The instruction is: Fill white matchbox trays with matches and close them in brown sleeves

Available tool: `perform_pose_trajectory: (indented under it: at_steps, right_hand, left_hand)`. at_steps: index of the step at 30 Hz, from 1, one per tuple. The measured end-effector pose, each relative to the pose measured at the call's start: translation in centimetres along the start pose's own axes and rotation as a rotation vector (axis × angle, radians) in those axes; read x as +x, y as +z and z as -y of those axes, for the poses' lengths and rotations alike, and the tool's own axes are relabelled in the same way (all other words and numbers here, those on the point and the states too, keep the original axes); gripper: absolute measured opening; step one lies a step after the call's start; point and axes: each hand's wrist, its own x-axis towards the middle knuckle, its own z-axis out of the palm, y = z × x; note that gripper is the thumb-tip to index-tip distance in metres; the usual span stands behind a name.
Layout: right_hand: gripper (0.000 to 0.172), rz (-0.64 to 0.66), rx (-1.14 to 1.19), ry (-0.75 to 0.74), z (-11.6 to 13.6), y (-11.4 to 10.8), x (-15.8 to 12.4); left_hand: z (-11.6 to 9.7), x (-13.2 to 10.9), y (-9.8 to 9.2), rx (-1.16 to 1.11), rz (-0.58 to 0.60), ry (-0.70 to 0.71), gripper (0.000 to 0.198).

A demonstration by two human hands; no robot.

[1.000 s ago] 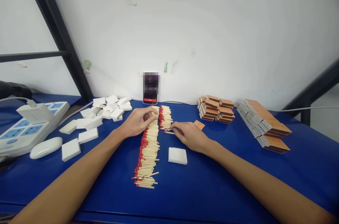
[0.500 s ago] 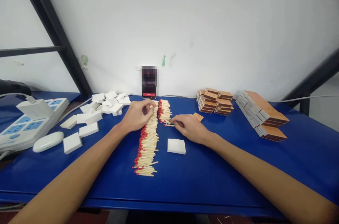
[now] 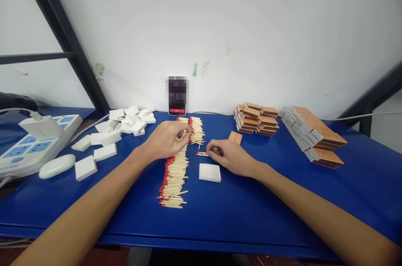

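Note:
Red-tipped matches lie side by side in a long row (image 3: pixel 176 176) on the blue table (image 3: pixel 251 220). To the right of its far end is a shorter row of matches (image 3: pixel 197 128). Over the long row, my left hand (image 3: pixel 168 139) is closed, thumb and forefinger together at the edge of the shorter row; anything pinched there is too small to make out. My right hand (image 3: pixel 232 156) is closed on a few matches (image 3: pixel 202 153), their red heads pointing left. Just below it lies a white matchbox tray (image 3: pixel 210 172). An orange matchbox sleeve (image 3: pixel 235 137) sits behind the right hand.
White trays (image 3: pixel 130 121) are heaped at the left, near a power strip (image 3: pixel 40 142) and a white oval case (image 3: pixel 57 166). A phone (image 3: pixel 177 98) leans on the wall. Orange sleeves (image 3: pixel 256 119) are piled back right, with stacked matchboxes (image 3: pixel 317 134) farther right.
My right hand has drawn slightly down and right with the matches, apart from the shorter row. My left hand has shifted right and a little down, towards that row.

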Motion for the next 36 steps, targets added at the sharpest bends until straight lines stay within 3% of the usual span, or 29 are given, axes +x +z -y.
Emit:
perform_pose_trajectory:
  at_steps: [3,10,16,22,26,31,36]
  right_hand:
    - [0.016,-0.001,-0.008,-0.014,0.2,-0.1,-0.4]
    - [0.019,-0.143,0.009,0.021,0.3,0.5,0.2]
    - [0.028,-0.079,0.107,0.073,0.2,0.0,0.2]
    - [0.027,-0.062,0.040,-0.026,0.2,0.1,-0.1]
    - [0.028,-0.077,0.046,-0.034,0.3,0.2,-0.1]
    - [0.029,-0.058,-0.008,-0.097,-0.6,0.5,0.3]
    - [0.035,-0.004,-0.101,-0.157,-1.0,0.5,1.0]
  left_hand:
    - [-0.4,0.1,-0.1,0.039,0.034,0.052,0.017]
    - [-0.5,0.2,0.0,0.083,0.082,0.074,0.016]
    - [-0.8,0.1,-0.2,0.131,0.108,0.125,0.018]
    - [-0.2,0.0,-0.3,0.153,0.088,0.101,0.021]
    - [0.9,-0.1,0.1,0.065,0.023,0.015,0.021]
    - [1.7,-0.3,1.1,-0.352,-0.138,-0.274,0.021]
    - [2.4,-0.3,2.4,-0.514,-0.292,-0.409,0.026]
